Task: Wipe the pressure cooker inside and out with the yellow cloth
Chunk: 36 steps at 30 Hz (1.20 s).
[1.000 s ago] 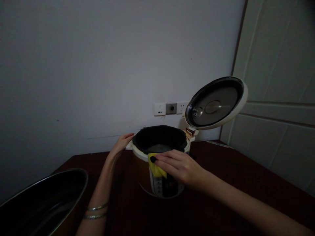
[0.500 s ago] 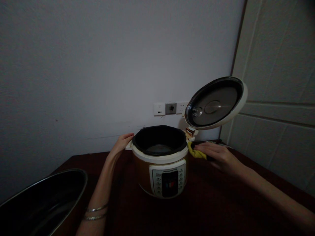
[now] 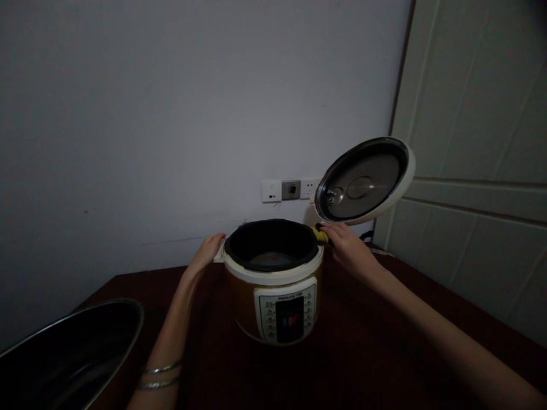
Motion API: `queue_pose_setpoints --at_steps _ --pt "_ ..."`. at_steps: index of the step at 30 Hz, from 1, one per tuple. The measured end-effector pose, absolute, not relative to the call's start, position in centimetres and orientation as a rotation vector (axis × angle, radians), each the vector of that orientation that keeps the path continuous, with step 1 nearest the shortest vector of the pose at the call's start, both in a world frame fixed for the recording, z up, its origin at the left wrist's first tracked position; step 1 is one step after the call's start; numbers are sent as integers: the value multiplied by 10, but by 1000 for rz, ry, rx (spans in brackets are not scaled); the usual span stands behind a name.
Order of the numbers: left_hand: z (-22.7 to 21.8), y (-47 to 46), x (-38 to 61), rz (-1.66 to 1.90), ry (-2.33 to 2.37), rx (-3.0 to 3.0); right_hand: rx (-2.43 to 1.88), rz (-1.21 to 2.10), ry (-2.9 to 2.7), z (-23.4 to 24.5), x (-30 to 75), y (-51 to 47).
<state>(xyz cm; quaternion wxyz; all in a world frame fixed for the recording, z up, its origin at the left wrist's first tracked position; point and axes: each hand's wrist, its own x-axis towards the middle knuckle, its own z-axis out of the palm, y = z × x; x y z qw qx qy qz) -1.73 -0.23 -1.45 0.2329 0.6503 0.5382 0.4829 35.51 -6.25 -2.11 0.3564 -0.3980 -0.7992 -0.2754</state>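
Yellow cloth has moved nearer the lid.

Dim light falls on a grey wall, pale panelling and dark red tabletop

Electric cooker, white and gold-brown, dark interior, front control panel: stands upright near bench back edge, lid raised, tilted. Yellow cloth: bunched, at the cooker's lid-hinge side.
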Motion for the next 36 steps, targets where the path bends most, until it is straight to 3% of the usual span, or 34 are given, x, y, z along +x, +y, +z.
queue_pose_setpoints --at_steps 17,24,36 --pt "-17 6 -19 1379 1512 1769 -793 -403 -2439 4 331 -157" --pt "-27 11 -20 1500 1468 1491 -624 -768 -2311 2 275 -149" --pt "-23 6 -18 1489 1448 1481 -683 -825 -2510 24 137 -106"
